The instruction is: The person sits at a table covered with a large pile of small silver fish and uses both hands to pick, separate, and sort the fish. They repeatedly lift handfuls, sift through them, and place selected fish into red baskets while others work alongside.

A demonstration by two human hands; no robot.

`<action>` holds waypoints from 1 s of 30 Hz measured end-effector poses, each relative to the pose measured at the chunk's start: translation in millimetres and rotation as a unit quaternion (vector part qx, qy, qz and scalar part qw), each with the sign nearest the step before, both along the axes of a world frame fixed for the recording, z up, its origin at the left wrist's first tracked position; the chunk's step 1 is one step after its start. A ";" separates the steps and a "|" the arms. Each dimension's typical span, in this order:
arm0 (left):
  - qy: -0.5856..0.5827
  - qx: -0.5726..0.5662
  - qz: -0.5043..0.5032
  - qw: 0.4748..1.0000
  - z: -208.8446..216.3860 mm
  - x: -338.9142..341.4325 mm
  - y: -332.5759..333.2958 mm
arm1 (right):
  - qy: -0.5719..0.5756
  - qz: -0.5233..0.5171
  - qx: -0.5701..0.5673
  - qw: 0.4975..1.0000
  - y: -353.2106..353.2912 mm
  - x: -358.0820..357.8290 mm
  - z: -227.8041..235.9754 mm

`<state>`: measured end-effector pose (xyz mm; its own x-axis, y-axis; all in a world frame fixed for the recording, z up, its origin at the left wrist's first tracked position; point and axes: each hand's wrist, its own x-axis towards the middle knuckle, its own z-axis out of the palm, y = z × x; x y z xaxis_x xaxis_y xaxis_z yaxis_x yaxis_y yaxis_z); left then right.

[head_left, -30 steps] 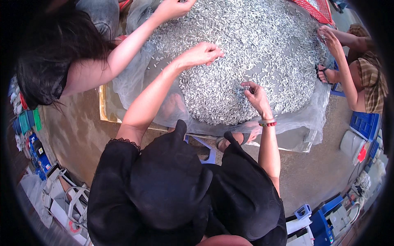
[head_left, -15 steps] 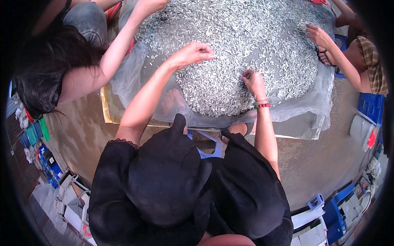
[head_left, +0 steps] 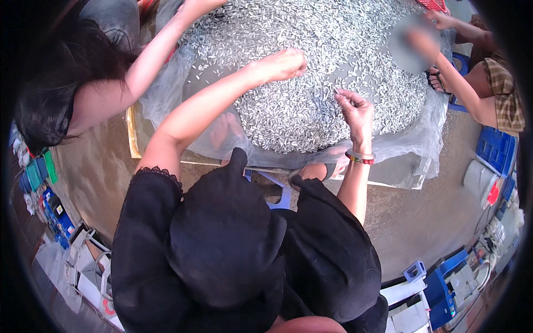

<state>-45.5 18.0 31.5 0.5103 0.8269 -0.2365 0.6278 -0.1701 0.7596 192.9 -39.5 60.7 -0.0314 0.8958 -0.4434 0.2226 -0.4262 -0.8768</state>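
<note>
Left hand curled, right hand with fingertips close, over silvery pieces, short of sheet's near edge; cannot tell grips.

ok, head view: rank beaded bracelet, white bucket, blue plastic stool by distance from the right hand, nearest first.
From the right hand:
1. Beaded bracelet: on that same arm, at the wrist.
2. Blue plastic stool: below and to the left, partly hidden by the black clothing.
3. White bucket: far right, on the floor side.
</note>
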 end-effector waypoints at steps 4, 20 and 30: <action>-0.024 -0.010 -0.015 1.000 -0.4 -12.8 0.9 | 0.352 -0.073 -0.071 0.930 -1.4 15.3 -6.5; -0.541 -0.358 -0.063 0.759 37.3 3.1 5.2 | -0.032 0.057 -0.067 0.996 23.1 15.1 -8.6; -0.473 -0.379 0.013 0.795 4.1 37.3 30.0 | -0.219 0.081 0.171 0.957 25.0 24.6 -106.9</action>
<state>-8.2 47.9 35.6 0.7411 0.6432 -0.1925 -0.2897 0.5651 0.7725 217.5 -14.5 -46.2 -0.0602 0.9901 -0.1270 0.6393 -0.0595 -0.7666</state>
